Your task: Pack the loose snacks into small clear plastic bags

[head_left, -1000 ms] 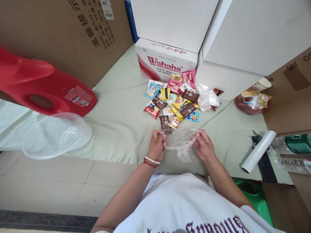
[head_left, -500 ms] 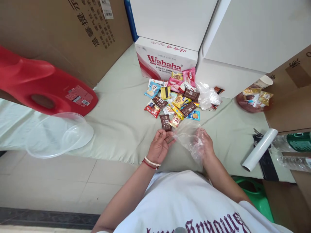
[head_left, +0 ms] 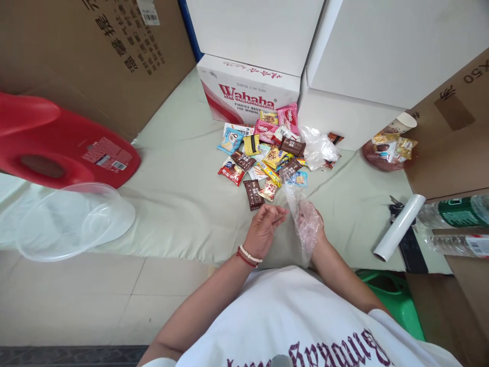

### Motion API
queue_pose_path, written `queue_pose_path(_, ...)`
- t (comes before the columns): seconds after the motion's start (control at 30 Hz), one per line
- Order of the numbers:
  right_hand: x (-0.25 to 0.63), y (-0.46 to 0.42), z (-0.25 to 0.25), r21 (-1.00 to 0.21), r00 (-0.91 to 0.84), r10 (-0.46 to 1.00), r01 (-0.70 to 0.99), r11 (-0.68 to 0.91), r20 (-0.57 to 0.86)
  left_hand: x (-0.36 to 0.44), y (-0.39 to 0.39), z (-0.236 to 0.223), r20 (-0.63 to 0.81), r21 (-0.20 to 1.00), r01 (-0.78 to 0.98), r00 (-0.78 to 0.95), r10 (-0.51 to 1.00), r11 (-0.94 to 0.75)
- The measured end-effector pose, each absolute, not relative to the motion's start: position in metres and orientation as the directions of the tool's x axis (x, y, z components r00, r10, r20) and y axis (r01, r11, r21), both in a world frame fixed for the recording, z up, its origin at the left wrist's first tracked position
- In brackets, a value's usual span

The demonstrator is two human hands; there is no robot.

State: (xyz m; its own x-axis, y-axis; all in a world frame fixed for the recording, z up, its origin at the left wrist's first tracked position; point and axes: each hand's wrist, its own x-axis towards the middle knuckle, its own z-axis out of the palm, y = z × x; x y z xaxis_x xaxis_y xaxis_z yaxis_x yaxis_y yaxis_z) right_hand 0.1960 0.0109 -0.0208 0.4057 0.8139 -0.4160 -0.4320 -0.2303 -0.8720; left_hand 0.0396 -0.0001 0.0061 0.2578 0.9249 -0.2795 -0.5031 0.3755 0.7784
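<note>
My right hand (head_left: 310, 219) is closed on a clear plastic bag (head_left: 300, 216), which hangs crumpled over its fingers. Just left of the bag, my left hand (head_left: 265, 232) has its fingers drawn together. Whether these fingertips hold anything is too small to tell. Beyond both hands lies a pile of wrapped snacks, among them a dark brown packet (head_left: 253, 194) nearest my left hand, a cream and red packet (head_left: 269, 189), a yellow packet (head_left: 273, 156), a red packet (head_left: 231, 172) and a pink packet (head_left: 266, 129). Another crumpled clear bag (head_left: 319, 148) rests at the pile's right side.
A white Wahaha carton (head_left: 248, 92) stands behind the snacks. On the left are a red jug (head_left: 76, 142) and a clear plastic bowl (head_left: 110, 214). To the right are a white roll (head_left: 399, 227), keys (head_left: 396, 208), plastic bottles (head_left: 458, 211) and a reddish bowl (head_left: 382, 159) of packets.
My left hand's fingers have come off the clear bag's left edge and drawn together. The bag hangs narrower at my right hand. The whole view has shifted slightly.
</note>
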Motion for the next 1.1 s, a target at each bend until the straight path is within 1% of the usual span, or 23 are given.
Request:
queue_pose_path(0.03,0.195,0.01,-0.022,-0.867,0.42,0.802,-0.442,-0.228,-0.425,0.039,-0.001,0.008,-0.246,0.798,-0.488,0.272,0.93,0.353)
queue_pose_path(0.07,0.194,0.009,-0.022,-0.865,0.434,0.792,-0.448,-0.224,-0.43,0.039,-0.003,0.01,-0.201,0.844,-0.438,0.28,0.939,0.311)
queue_pose_path(0.13,0.188,0.007,-0.021,-0.871,0.464,0.776,-0.443,-0.214,-0.427,0.042,-0.009,0.014,-0.095,0.954,-0.251,0.27,0.958,0.166)
queue_pose_path(0.2,0.18,0.006,-0.02,-0.886,0.474,0.783,-0.417,-0.204,-0.403,0.047,-0.013,0.018,-0.012,0.995,-0.093,0.233,0.972,0.035)
queue_pose_path(0.23,0.177,0.005,-0.018,-0.896,0.477,0.788,-0.394,-0.204,-0.39,0.049,-0.013,0.019,-0.001,0.998,-0.069,0.198,0.98,0.015)
queue_pose_path(0.27,0.175,0.005,-0.017,-0.905,0.478,0.793,-0.37,-0.209,-0.378,0.049,-0.011,0.02,-0.011,0.996,-0.088,0.152,0.988,0.025)
queue_pose_path(0.37,0.181,0.008,-0.012,-0.913,0.487,0.788,-0.34,-0.226,-0.377,0.041,0.0,0.018,-0.13,0.952,-0.28,-0.01,0.991,0.122)
queue_pose_path(0.4,0.187,0.01,-0.01,-0.91,0.49,0.783,-0.348,-0.227,-0.383,0.035,0.005,0.016,-0.176,0.931,-0.333,-0.046,0.983,0.151)
queue_pose_path(0.47,0.205,0.014,-0.004,-0.903,0.482,0.786,-0.369,-0.22,-0.388,0.022,0.013,0.011,-0.251,0.904,-0.373,-0.068,0.966,0.208)
queue_pose_path(0.57,0.234,0.021,0.008,-0.912,0.445,0.82,-0.355,-0.206,-0.359,0.005,0.018,0.005,-0.355,0.87,-0.366,0.001,0.935,0.331)
queue_pose_path(0.63,0.245,0.024,0.016,-0.917,0.419,0.85,-0.361,-0.166,-0.319,-0.001,0.017,0.006,-0.422,0.821,-0.384,0.092,0.902,0.423)
queue_pose_path(0.7,0.246,0.024,0.021,-0.892,0.38,0.872,-0.434,-0.126,-0.308,0.0,0.015,0.008,-0.466,0.763,-0.413,0.18,0.866,0.496)
queue_pose_path(0.77,0.235,0.017,0.024,-0.826,0.29,0.881,-0.537,-0.172,-0.373,0.005,0.012,0.011,-0.475,0.732,-0.453,0.196,0.858,0.509)
queue_pose_path(0.83,0.218,0.005,0.023,-0.758,0.157,0.869,-0.577,-0.305,-0.469,0.01,0.01,0.012,-0.459,0.737,-0.476,0.171,0.872,0.481)
queue_pose_path(0.87,0.21,-0.001,0.022,-0.749,0.111,0.859,-0.553,-0.365,-0.501,0.012,0.01,0.012,-0.447,0.745,-0.473,0.171,0.878,0.471)
queue_pose_path(0.9,0.203,-0.006,0.02,-0.766,0.102,0.853,-0.504,-0.4,-0.513,0.012,0.009,0.012,-0.436,0.751,-0.464,0.186,0.88,0.47)
queue_pose_path(0.93,0.199,-0.01,0.018,-0.799,0.13,0.852,-0.442,-0.408,-0.507,0.012,0.009,0.012,-0.428,0.753,-0.459,0.202,0.881,0.471)
queue_pose_path(1.0,0.199,-0.013,0.012,-0.873,0.253,0.855,-0.319,-0.369,-0.453,0.006,0.01,0.011,-0.424,0.745,-0.481,0.193,0.885,0.461)
queue_pose_path(1.03,0.203,-0.013,0.009,-0.897,0.307,0.852,-0.272,-0.349,-0.425,0.002,0.011,0.01,-0.429,0.741,-0.496,0.168,0.888,0.452)
queue_pose_path(1.1,0.215,-0.012,0.003,-0.909,0.341,0.845,-0.216,-0.356,-0.412,-0.007,0.014,0.009,-0.442,0.751,-0.503,0.097,0.892,0.427)
